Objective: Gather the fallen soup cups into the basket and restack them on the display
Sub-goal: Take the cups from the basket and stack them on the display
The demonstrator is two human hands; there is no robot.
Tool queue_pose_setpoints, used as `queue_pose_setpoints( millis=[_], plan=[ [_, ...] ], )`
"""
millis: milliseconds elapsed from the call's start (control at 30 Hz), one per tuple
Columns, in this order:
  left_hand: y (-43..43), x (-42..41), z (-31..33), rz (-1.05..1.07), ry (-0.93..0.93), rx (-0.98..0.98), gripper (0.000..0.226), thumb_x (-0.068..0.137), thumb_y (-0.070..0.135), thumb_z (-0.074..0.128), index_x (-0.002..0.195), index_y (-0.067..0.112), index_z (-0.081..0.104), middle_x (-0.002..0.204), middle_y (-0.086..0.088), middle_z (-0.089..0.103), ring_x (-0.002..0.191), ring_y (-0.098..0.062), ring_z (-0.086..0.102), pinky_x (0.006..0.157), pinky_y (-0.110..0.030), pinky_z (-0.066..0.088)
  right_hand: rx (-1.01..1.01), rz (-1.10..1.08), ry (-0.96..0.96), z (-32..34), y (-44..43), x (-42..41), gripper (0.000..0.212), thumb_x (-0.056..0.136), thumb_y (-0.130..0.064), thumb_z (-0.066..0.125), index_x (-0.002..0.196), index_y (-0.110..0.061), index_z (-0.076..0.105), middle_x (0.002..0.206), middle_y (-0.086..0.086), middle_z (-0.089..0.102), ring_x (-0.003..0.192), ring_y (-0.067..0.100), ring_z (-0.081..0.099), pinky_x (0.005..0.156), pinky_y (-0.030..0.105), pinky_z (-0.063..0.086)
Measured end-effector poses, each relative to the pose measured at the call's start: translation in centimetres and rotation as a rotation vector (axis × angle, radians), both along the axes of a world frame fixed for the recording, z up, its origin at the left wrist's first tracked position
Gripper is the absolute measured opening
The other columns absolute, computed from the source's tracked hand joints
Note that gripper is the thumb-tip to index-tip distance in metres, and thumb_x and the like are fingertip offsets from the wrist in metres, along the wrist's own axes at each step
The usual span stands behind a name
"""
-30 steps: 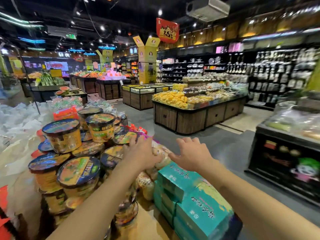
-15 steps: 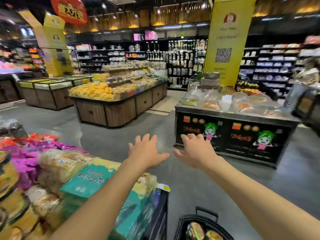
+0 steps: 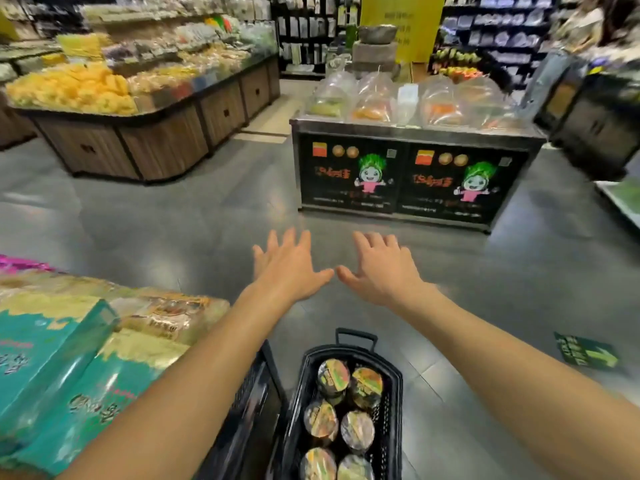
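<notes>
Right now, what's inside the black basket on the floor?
Six soup cups show in the basket, lids facing up, two abreast. Anything beneath them and the basket's bottom are covered, and its near end runs out of frame.

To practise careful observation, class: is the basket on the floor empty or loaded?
Loaded: six lidded cups show inside the basket, lids up, in two rows. How deep they are stacked cannot be told.
</notes>
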State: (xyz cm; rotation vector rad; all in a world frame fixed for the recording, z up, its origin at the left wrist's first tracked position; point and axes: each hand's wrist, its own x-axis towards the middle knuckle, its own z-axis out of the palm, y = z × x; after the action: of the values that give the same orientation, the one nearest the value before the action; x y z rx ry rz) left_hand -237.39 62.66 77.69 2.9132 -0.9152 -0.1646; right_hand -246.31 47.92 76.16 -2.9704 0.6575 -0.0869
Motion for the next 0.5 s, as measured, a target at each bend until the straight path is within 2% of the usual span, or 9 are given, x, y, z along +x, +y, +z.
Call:
queue_pose_setpoints(
  millis=[233,400,500],
  plan=[
    [-2.5,-0.6,-14.4,-0.140,0.122,0.106,0.095,0.089,0.074,0.051,0.162,0.022,0.018,0.169,-0.007,0.017,0.154,-0.037,0.014,0.120,-0.058,0.022,0.110,-0.110,0.162,-13.5,-0.7,-1.7,0.083,0.096,-0.065,0.047,0.160,-0.017,0.023,0.159,0.012,0.035,0.141,0.038,0.036,0.108,0.053,0.038],
    [-3.2,-1.2,-26.1,-0.197,0.267,0.183,0.092,0.093,0.068,0.050,0.163,0.021,0.012,0.171,-0.007,0.008,0.156,-0.037,0.007,0.122,-0.059,0.018,0.177,-0.156,0.299,-24.8,-0.9,-2.6,0.082,0.097,-0.065,0.046,0.160,-0.017,0.024,0.162,0.012,0.032,0.144,0.038,0.033,0.111,0.055,0.038],
    [-3.9,-0.6,-33.4,-0.212,0.302,0.193,0.097,0.091,0.070,0.053,0.163,0.021,0.012,0.171,-0.007,0.009,0.156,-0.037,0.007,0.122,-0.059,0.020,0.191,-0.173,0.346,-31.6,-1.7,-2.9,0.079,0.098,-0.065,0.043,0.160,-0.018,0.025,0.163,0.013,0.031,0.146,0.038,0.030,0.113,0.055,0.035]
  ],
)
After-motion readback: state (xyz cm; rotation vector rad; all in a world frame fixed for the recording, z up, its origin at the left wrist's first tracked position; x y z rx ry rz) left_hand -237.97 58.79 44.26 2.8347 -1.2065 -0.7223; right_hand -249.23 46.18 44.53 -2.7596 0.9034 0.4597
